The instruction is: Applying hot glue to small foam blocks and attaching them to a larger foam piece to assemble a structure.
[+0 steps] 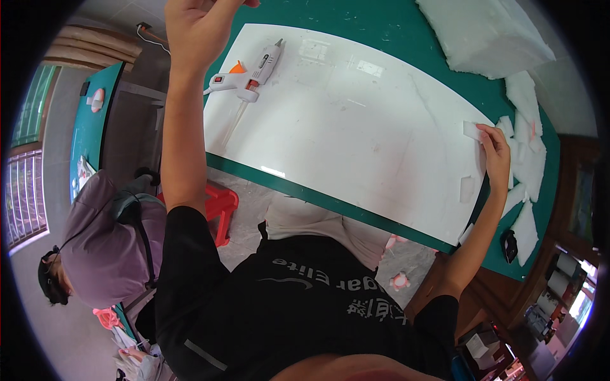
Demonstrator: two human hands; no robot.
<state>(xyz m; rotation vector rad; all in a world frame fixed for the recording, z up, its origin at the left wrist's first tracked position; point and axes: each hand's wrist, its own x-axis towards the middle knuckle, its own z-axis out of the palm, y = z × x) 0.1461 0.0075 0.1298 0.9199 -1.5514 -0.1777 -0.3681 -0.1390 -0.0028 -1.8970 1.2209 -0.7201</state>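
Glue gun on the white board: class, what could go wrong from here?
1. The glue gun lies near the left forearm; an arm movement might knock it.
2. Its nozzle lies over the white board; if hot, which the picture cannot show, it might mark the surface.
3. The right hand touches a small pale piece near the board's right edge; a nudge could push it off.

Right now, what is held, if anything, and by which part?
The right hand touches a small white piece at its right end; a firm grip cannot be told. The left hand is partly cut off: cannot tell.
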